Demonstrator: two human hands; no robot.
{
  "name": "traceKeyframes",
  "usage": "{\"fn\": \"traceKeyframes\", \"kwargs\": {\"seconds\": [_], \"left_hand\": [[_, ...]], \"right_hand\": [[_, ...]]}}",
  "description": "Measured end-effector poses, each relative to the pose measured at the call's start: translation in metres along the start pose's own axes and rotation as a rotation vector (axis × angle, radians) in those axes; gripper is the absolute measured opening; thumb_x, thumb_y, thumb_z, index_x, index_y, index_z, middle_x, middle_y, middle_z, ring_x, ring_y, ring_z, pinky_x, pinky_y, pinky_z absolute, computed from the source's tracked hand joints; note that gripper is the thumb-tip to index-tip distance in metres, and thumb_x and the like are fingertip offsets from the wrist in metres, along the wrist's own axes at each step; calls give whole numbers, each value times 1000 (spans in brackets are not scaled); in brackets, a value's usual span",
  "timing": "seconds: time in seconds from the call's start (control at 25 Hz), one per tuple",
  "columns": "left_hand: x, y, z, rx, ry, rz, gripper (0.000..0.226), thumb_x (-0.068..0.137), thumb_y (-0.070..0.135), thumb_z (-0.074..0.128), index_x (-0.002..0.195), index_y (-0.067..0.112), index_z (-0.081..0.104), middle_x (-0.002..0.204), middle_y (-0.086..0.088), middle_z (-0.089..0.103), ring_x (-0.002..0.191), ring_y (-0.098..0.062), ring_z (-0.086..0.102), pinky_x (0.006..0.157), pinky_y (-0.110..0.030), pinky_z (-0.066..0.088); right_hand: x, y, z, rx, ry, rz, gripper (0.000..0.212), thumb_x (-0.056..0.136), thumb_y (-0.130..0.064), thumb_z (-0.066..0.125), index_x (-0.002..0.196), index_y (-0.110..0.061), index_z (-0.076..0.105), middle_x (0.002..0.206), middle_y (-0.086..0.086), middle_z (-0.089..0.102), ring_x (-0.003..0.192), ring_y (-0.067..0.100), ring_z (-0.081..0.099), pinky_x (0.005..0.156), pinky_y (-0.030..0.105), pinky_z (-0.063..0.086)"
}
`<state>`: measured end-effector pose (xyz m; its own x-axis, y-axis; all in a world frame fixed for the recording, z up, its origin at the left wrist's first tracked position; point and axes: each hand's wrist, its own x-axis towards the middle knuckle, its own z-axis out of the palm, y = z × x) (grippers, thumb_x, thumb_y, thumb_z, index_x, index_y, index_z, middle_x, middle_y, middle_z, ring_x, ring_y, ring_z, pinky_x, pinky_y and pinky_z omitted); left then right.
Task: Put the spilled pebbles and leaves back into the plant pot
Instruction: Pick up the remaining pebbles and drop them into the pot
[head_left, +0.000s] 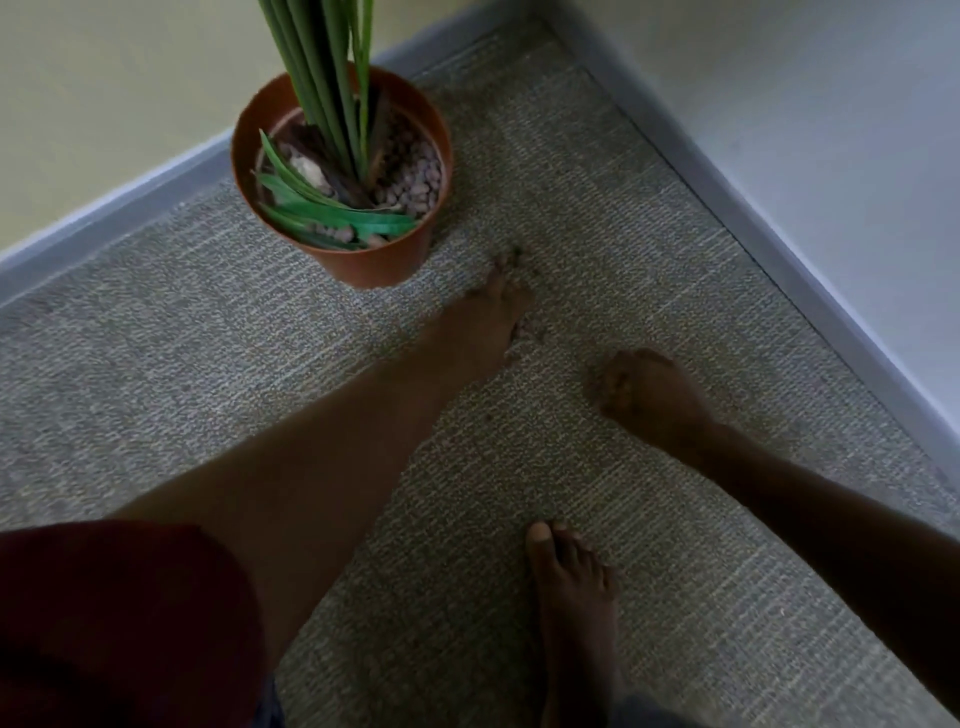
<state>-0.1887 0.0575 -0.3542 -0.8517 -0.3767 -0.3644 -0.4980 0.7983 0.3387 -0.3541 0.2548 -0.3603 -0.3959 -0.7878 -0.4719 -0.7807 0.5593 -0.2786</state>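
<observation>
A terracotta plant pot (363, 265) stands on the carpet near the corner. It holds tall green stalks, loose green leaves (332, 215) and brownish pebbles (415, 179). My left hand (485, 317) reaches just right of the pot with its fingers stretched out and their tips on the carpet. A few small pebbles (524, 330) lie by its fingers. My right hand (647, 392) rests on the carpet further right, fingers curled into a fist. Whatever is inside the fist is hidden.
Grey carpet (571, 171) covers the floor, bounded by a skirting board (727, 202) and two walls that meet behind the pot. My bare foot (574, 597) stands at the lower middle. A dark red sleeve (114, 623) fills the lower left.
</observation>
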Motion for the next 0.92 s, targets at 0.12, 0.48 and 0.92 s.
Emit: {"fn": "traceKeyframes", "kwargs": {"seconds": [0.12, 0.48, 0.92], "left_hand": [[12, 7, 8, -54, 6, 68, 61, 91, 10, 57, 148, 20, 39, 153, -22, 26, 121, -40, 51, 93, -47, 49], [16, 16, 13, 49, 21, 97, 37, 95, 38, 41, 122, 18, 58, 134, -19, 48, 112, -35, 56, 93, -43, 49], [-19, -11, 18, -116, 53, -41, 21, 94, 17, 51, 113, 17, 60, 124, -19, 52, 106, -39, 59, 88, -44, 51]], "right_hand": [[-23, -2, 5, 57, -6, -32, 36, 66, -39, 78, 91, -25, 56, 93, -2, 53, 80, 16, 53, 72, 33, 50], [-8, -3, 13, 109, 29, -183, 14, 75, -5, 65, 83, -16, 64, 88, -1, 52, 77, 17, 56, 70, 30, 48], [55, -51, 0, 234, 177, -261, 15, 78, -4, 60, 90, -12, 63, 87, 3, 60, 77, 15, 56, 68, 26, 45]]}}
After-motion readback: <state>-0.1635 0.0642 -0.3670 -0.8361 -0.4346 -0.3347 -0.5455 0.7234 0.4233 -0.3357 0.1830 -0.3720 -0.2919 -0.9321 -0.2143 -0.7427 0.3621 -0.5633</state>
